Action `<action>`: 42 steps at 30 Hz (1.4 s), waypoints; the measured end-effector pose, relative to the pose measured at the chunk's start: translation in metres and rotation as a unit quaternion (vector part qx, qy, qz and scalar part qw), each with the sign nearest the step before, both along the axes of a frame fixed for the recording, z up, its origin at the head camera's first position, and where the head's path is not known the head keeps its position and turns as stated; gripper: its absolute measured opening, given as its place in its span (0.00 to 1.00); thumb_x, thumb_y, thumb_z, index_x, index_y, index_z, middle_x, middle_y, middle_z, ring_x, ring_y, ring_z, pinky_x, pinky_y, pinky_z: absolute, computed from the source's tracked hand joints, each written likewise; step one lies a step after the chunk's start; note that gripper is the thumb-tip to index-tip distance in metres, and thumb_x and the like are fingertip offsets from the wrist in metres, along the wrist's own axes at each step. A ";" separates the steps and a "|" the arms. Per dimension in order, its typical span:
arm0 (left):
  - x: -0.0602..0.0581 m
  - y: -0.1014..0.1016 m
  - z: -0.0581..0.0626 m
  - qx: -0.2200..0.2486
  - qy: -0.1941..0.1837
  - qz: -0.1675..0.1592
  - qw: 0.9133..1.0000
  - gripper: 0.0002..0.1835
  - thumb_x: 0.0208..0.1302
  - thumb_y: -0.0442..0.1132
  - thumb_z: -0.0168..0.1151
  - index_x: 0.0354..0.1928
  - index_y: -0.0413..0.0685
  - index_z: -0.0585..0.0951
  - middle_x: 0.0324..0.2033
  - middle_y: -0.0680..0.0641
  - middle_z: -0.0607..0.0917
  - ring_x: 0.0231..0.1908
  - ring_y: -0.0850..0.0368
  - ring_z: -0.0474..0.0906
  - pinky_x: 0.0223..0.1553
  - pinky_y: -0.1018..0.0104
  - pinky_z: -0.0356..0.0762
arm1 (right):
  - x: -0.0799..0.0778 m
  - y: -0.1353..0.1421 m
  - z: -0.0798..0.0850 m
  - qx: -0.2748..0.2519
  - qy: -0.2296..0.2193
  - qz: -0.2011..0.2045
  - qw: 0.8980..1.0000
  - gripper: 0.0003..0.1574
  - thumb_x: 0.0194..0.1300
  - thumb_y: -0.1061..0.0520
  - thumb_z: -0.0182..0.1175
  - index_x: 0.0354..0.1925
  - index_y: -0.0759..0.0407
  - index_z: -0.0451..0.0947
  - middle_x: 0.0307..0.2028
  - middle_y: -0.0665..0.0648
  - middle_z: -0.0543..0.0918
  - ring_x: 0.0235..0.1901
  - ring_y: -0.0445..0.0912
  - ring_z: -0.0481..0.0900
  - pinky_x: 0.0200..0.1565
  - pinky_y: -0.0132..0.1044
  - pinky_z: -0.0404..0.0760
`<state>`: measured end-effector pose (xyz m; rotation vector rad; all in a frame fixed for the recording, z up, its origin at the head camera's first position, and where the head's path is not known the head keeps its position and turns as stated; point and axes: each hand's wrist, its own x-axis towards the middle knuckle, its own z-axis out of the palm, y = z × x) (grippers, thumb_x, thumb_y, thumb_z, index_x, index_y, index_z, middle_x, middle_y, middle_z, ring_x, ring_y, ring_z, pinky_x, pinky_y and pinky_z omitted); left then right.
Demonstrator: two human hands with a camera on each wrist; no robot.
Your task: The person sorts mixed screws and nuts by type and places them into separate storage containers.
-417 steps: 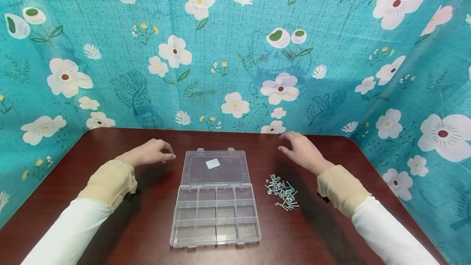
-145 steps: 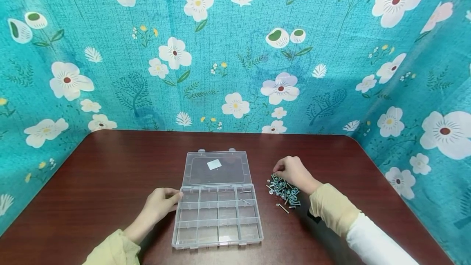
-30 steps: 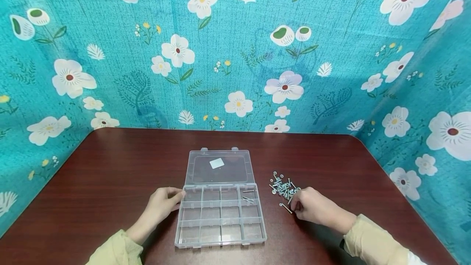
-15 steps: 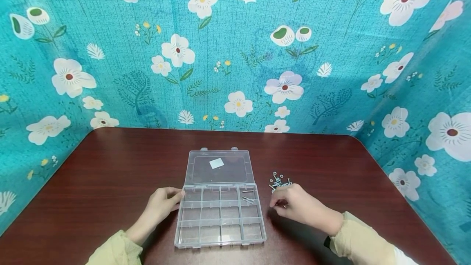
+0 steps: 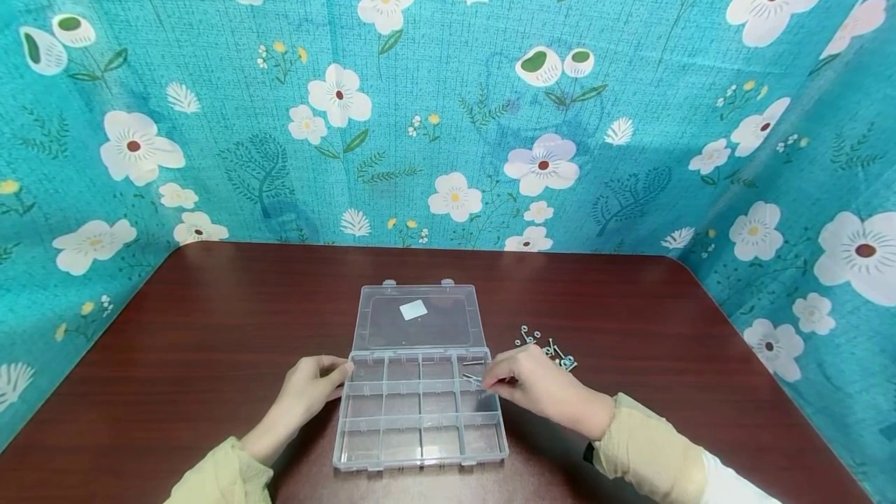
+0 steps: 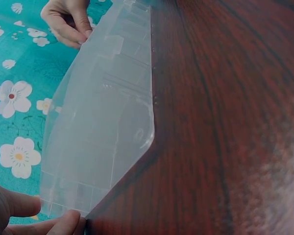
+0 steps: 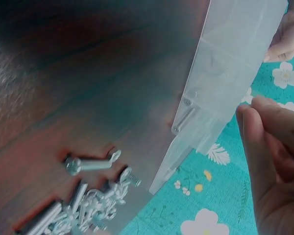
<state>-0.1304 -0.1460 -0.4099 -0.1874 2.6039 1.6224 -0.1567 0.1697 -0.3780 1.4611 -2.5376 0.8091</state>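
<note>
A clear plastic compartment box (image 5: 420, 463) lies with its lid (image 5: 378, 333) folded back. My left hand (image 5: 308, 395) pinches its left wall near the hinge; thumb and fingers grip that edge in the left wrist view. My right hand (image 5: 535, 383) is at the box's right wall, fingertips over the rightmost column. In the right wrist view the right hand (image 7: 277, 147) has thumb and forefinger brought together; I cannot tell what is between them. Screws (image 5: 473, 364) lie in the back right compartment. Behind my right hand is a pile of screws, nuts and washers (image 7: 93, 205).
The dark red wooden table (image 5: 245, 317) ends at a teal floral cloth (image 5: 448, 99) along the back. A white label (image 5: 413, 309) is on the lid. One screw (image 7: 90, 164) lies apart from the pile.
Within the last second my right hand has moved left from the pile to the box. My left hand keeps its grip. Much earlier, the box held no screws and both hands were off it.
</note>
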 end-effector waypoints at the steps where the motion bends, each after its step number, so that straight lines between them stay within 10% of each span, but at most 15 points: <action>1: 0.000 0.000 0.000 0.001 0.000 0.000 1.000 0.14 0.62 0.34 0.55 0.41 0.25 0.78 0.36 0.36 0.82 0.34 0.51 0.82 0.33 0.66 0.84 | 0.000 0.001 0.000 0.002 -0.004 -0.003 1.000 0.09 0.47 0.71 0.66 0.28 0.60 0.83 0.28 0.50 0.84 0.31 0.36 0.80 0.34 0.20 0.80; 11: -0.001 -0.001 -0.002 0.005 0.005 -0.003 1.000 0.14 0.62 0.34 0.55 0.41 0.25 0.78 0.36 0.36 0.82 0.33 0.50 0.82 0.32 0.67 0.84 | -0.010 0.027 0.005 0.016 0.050 -0.059 0.997 0.15 0.41 0.75 0.68 0.27 0.58 0.82 0.27 0.48 0.82 0.30 0.39 0.79 0.34 0.28 0.83; 22: -0.002 -0.001 -0.002 0.008 0.000 -0.007 1.000 0.14 0.62 0.33 0.55 0.41 0.24 0.77 0.37 0.35 0.82 0.34 0.50 0.82 0.33 0.66 0.84 | -0.012 0.055 -0.005 0.038 0.003 -0.207 0.978 0.12 0.46 0.73 0.64 0.28 0.59 0.82 0.27 0.49 0.82 0.28 0.40 0.79 0.28 0.30 0.82; 42: -0.002 -0.001 -0.002 0.005 -0.002 -0.003 1.000 0.14 0.62 0.33 0.55 0.42 0.24 0.77 0.36 0.35 0.82 0.34 0.50 0.82 0.33 0.66 0.84 | -0.011 0.078 -0.026 0.038 -0.031 -0.284 0.958 0.13 0.46 0.73 0.64 0.24 0.55 0.81 0.25 0.47 0.81 0.26 0.38 0.78 0.27 0.30 0.81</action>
